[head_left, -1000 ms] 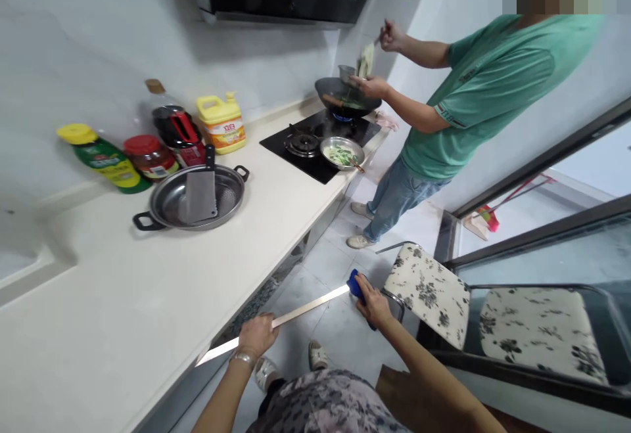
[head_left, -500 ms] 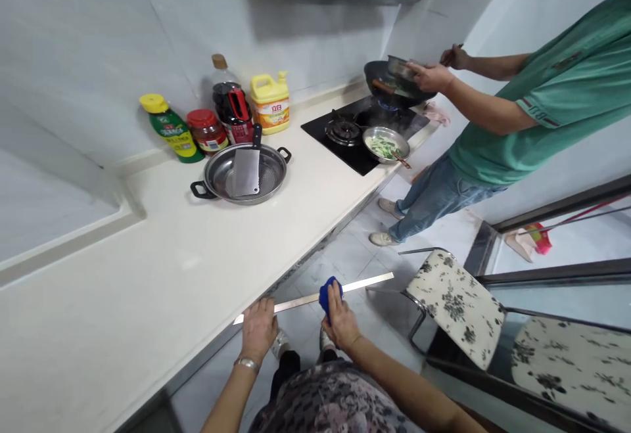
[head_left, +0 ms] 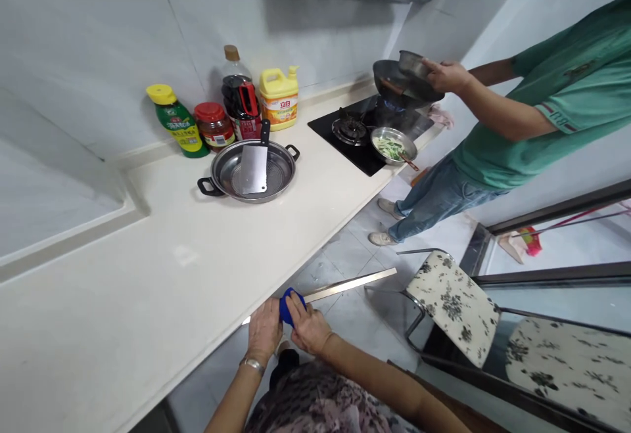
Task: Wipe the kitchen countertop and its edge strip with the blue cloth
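Note:
A long, narrow, shiny strip (head_left: pixel 355 283), perhaps the top edge of an open cabinet door, runs out from the counter's front edge over the floor. My left hand (head_left: pixel 265 328) is closed over its near end, beside the counter. Pressed against the strip right by my left fingers is a blue cloth (head_left: pixel 286 307), bunched up in my right hand (head_left: pixel 309 329). The fingers of my right hand lie over the cloth and hide part of it. What the left fingers cover of the strip cannot be seen.
On the white counter (head_left: pixel 197 315) stands a two-handled pan (head_left: pixel 229 180) with a cleaver (head_left: pixel 255 169) across it. Bottles and a jar (head_left: pixel 215 127) line the wall. A person in green (head_left: pixel 522 137) holds a metal bowl at the stove (head_left: pixel 345 147). Patterned chairs (head_left: pixel 451 305) stand right.
My right hand has slid the blue cloth along the strip towards my left hand, so both hands now nearly touch. My left hand stays on the strip. The view has shifted slightly.

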A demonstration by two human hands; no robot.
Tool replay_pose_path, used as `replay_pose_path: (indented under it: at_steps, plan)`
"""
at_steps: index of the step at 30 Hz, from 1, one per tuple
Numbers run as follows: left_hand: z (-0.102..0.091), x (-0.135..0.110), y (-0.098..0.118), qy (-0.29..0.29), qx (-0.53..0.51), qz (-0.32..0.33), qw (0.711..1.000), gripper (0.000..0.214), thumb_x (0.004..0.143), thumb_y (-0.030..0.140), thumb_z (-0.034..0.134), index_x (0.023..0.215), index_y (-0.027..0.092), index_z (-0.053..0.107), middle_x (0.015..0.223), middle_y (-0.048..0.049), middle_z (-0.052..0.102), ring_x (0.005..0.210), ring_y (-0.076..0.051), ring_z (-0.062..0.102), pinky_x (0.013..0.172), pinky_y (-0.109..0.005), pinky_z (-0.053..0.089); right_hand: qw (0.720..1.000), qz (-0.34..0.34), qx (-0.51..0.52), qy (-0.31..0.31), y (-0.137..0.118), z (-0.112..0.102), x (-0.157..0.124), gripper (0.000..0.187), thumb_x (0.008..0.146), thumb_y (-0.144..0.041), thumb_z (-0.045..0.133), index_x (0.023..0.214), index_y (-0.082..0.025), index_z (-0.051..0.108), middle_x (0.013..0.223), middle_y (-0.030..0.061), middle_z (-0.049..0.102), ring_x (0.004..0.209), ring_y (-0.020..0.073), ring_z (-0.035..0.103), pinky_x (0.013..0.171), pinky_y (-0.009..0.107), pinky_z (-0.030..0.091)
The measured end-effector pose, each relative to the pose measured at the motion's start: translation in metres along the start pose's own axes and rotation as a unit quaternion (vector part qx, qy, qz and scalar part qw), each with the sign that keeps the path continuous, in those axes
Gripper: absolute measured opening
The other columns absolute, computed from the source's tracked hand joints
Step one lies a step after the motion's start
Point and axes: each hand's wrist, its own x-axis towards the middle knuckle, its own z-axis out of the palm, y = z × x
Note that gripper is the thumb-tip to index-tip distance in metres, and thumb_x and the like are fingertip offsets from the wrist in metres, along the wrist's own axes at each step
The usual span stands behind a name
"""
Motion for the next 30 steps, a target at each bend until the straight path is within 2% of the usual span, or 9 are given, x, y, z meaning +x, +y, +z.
replay_pose_path:
  at_steps: [5,9,11,13,17,20,23,26,30]
  plan:
    - [0.002,-0.001,0.002,0.022,0.002,0.003,1.0,0.03,0.086,0.007,0.039,0.103,0.017,0.062,0.099,-0.0113,0.068,0.102,-0.028,0.063,0.088,-0.042,0.048,0.997,0.071,0.003,0.023,0.068,-0.012,-0.036,0.091,0.073,-0.016,0.054,0.16,-0.014,0.028,0.167,0.0133,0.028,0.115,0.031,0.062,0.088,0.042,0.061]
    - [0.008,-0.002,-0.001,0.049,-0.01,0.023,0.998,0.032,0.086,0.008,0.041,0.107,0.015,0.063,0.103,-0.0124,0.069,0.104,-0.03,0.063,0.091,-0.046,0.05,0.993,0.108,-0.004,0.045,0.121,-0.017,-0.069,0.086,0.076,-0.013,0.05,0.16,-0.013,0.03,0.167,0.0099,0.028,0.118,0.0301,0.06,0.093,0.041,0.058]
    - [0.011,-0.005,-0.006,0.067,-0.023,0.042,0.997,0.037,0.089,0.01,0.041,0.119,0.016,0.062,0.114,-0.0121,0.07,0.111,-0.028,0.063,0.097,-0.046,0.051,0.992,0.113,-0.011,0.056,0.135,-0.015,-0.078,0.084,0.078,-0.013,0.049,0.159,-0.012,0.03,0.167,0.0094,0.028,0.117,0.0305,0.061,0.095,0.042,0.058]
    - [0.013,-0.011,-0.012,0.085,-0.037,0.064,0.994,0.041,0.092,0.011,0.039,0.128,0.017,0.058,0.126,-0.0111,0.069,0.121,-0.024,0.061,0.107,-0.044,0.049,0.989,0.125,-0.017,0.071,0.139,-0.009,-0.08,0.084,0.077,-0.013,0.048,0.159,-0.012,0.03,0.167,0.01,0.028,0.114,0.0304,0.062,0.095,0.043,0.058]
    - [0.015,-0.032,-0.02,0.106,-0.054,0.096,0.988,0.048,0.091,0.007,0.035,0.134,0.017,0.055,0.142,-0.0085,0.062,0.143,-0.02,0.047,0.123,-0.043,0.04,0.98,0.176,-0.016,0.09,0.125,0.0,-0.07,0.084,0.078,-0.014,0.048,0.159,-0.008,0.027,0.167,0.0161,0.027,0.102,0.0294,0.066,0.087,0.043,0.06]
    - [0.015,-0.052,-0.021,0.124,-0.069,0.087,0.986,0.054,0.091,0.005,0.034,0.141,0.017,0.048,0.151,-0.0094,0.054,0.15,-0.021,0.038,0.126,-0.047,0.038,0.98,0.179,-0.004,0.085,0.106,0.0,-0.06,0.085,0.078,-0.016,0.05,0.159,-0.007,0.024,0.167,0.019,0.027,0.1,0.0294,0.067,0.084,0.042,0.06]
    - [0.019,-0.075,-0.026,0.173,-0.144,0.034,0.974,0.049,0.094,0.01,0.035,0.14,0.018,0.049,0.149,-0.0104,0.056,0.147,-0.019,0.042,0.123,-0.043,0.043,0.985,0.16,-0.003,0.062,0.082,0.0,-0.048,0.088,0.076,-0.015,0.051,0.159,-0.005,0.024,0.165,0.0216,0.028,0.106,0.0305,0.066,0.085,0.041,0.061]
    - [0.03,-0.103,-0.038,0.212,-0.223,-0.046,0.95,0.034,0.095,0.021,0.04,0.12,0.022,0.064,0.133,-0.0091,0.068,0.133,-0.02,0.058,0.114,-0.042,0.052,0.989,0.139,-0.016,0.038,0.05,0.002,-0.035,0.089,0.075,-0.015,0.053,0.158,-0.002,0.023,0.166,0.0246,0.024,0.109,0.0306,0.065,0.087,0.04,0.06]
    - [0.05,-0.136,-0.053,0.172,-0.31,-0.16,0.921,0.033,0.09,0.03,0.042,0.099,0.025,0.073,0.119,-0.0079,0.075,0.117,-0.025,0.068,0.106,-0.048,0.057,0.995,0.093,-0.047,0.004,0.001,0.005,-0.014,0.089,0.078,-0.02,0.055,0.158,0.0,0.023,0.166,0.027,0.02,0.109,0.0318,0.065,0.083,0.04,0.062]
